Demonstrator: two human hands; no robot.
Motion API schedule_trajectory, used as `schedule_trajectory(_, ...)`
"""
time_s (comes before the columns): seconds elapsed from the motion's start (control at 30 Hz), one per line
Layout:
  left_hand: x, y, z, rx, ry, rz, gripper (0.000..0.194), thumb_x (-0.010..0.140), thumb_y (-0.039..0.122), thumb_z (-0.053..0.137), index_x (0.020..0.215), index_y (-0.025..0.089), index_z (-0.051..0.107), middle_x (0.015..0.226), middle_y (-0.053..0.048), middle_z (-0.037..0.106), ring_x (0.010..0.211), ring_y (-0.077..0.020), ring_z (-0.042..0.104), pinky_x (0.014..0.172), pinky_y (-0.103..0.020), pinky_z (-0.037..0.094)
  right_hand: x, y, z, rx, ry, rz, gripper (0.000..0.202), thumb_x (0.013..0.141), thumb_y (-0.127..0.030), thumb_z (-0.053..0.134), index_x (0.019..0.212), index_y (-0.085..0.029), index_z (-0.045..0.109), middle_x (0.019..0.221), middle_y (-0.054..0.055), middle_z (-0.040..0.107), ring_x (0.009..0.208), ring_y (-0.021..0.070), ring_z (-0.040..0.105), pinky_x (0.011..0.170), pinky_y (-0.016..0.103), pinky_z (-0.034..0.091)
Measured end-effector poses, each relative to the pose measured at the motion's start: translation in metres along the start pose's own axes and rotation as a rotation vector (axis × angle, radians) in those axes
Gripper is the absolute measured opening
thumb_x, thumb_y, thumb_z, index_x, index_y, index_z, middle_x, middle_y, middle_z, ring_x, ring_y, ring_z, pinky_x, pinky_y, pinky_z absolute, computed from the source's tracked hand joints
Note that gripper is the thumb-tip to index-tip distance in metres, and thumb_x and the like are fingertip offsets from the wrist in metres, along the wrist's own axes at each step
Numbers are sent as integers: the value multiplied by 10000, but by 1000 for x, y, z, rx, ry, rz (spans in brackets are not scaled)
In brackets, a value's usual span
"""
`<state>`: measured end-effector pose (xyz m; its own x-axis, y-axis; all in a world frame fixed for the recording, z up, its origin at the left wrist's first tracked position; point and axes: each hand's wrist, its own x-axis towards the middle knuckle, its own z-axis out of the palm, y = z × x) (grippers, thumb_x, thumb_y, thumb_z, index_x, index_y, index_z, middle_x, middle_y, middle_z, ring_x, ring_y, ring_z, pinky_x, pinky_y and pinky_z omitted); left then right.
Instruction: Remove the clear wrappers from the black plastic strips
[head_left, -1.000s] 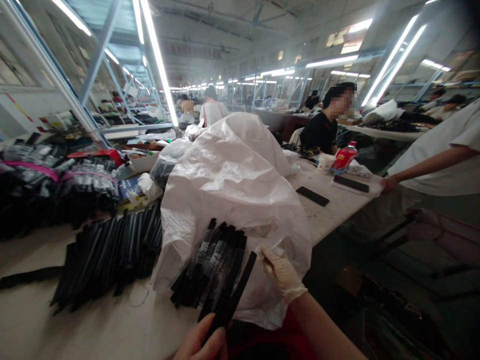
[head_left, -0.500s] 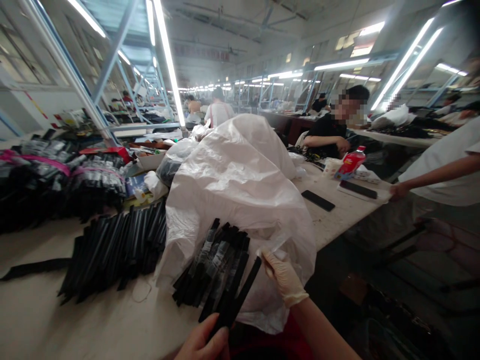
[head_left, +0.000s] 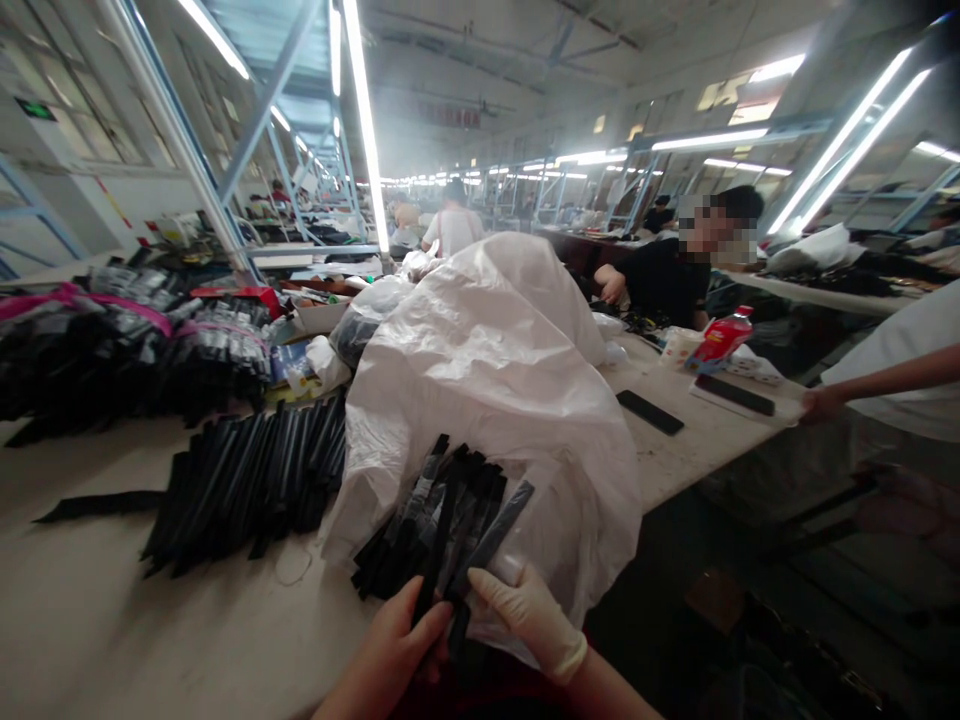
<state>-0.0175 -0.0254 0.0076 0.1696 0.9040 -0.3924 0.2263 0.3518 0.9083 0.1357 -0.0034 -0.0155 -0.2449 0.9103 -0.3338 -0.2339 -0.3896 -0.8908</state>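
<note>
My bare left hand [head_left: 401,635] is closed around a black strip [head_left: 444,530] near the front edge of the table. Beside it, my right hand [head_left: 532,618], in a pale thin glove, pinches another flat strip [head_left: 499,530] that looks greyer, as if under clear film. Both strips slant upward over a pile of black strips [head_left: 420,530], some in clear wrapping. That pile lies on a large white plastic bag [head_left: 487,370]. Left of the bag, a row of unwrapped black strips [head_left: 251,480] lies on the table.
Bundles of wrapped strips [head_left: 75,350] tied with pink bands stand at the left. Two dark phones, one a phone [head_left: 649,412] near the bag, lie on the table [head_left: 697,455] with a red bottle [head_left: 721,338]. Co-workers are ahead and at the right edge.
My right hand has come down and left, close to my left hand. The strip beside it now looks greyer and film-covered. The view has shifted slightly.
</note>
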Motion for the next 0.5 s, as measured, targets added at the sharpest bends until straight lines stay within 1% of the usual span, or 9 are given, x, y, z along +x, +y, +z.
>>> schedule_trajectory(0.07,-2,5,-1,79,115,92,299,751,485,517,741,186,520,591,18,593,477,-125,535,450,-216,392,-1,2,0,-75,89,-14,336,607,-478,719,794,-201,692,650,11,659,636,190,592,577,291,447)
schedule_trajectory(0.1,-2,9,-2,94,179,135,272,756,453,520,758,182,546,640,5,613,542,-140,555,504,-227,415,-2,2,1,-110,102,-12,320,603,-483,720,766,-208,693,620,2,649,620,185,586,567,283,439)
schedule_trajectory(0.17,-4,14,-4,75,254,166,273,747,425,533,827,168,580,665,1,616,581,-149,551,552,-239,423,-4,-2,1,-148,65,5,309,602,-496,715,693,-202,685,525,-11,605,543,164,557,527,265,411)
schedule_trajectory(0.23,-6,16,-9,46,233,118,324,735,448,534,858,153,591,552,39,546,473,-124,474,474,-229,373,-3,-12,-3,-115,-12,8,334,614,-518,699,668,-189,677,460,-19,556,470,138,512,483,252,377)
schedule_trajectory(0.3,-10,12,-16,70,175,94,313,720,462,549,768,156,596,478,65,462,428,-104,406,436,-216,318,1,-24,-10,-21,-24,-1,387,654,-564,643,748,-190,679,459,-28,538,437,116,474,452,239,350)
schedule_trajectory(0.37,-13,6,-19,141,160,126,287,710,450,568,654,168,570,485,56,461,462,-108,418,461,-215,320,6,-34,-13,119,100,7,416,680,-590,597,822,-205,666,476,-42,529,421,99,446,428,224,329)
schedule_trajectory(0.43,-12,1,-16,207,205,178,282,715,439,568,610,180,540,527,36,505,517,-126,458,504,-221,345,10,-35,-6,273,269,46,347,636,-530,669,743,-200,647,477,-50,521,413,89,438,416,212,324)
schedule_trajectory(0.47,-10,-1,-12,230,235,196,282,724,444,557,615,185,537,543,28,521,535,-136,472,517,-225,353,10,-32,1,307,258,56,309,607,-481,711,696,-194,637,494,-44,538,430,94,460,426,214,343)
schedule_trajectory(0.5,-8,-2,-9,243,258,209,283,735,450,545,630,188,541,562,22,538,553,-145,486,529,-229,362,9,-27,9,334,199,31,293,628,-470,700,709,-195,640,547,-29,573,478,108,502,466,222,382)
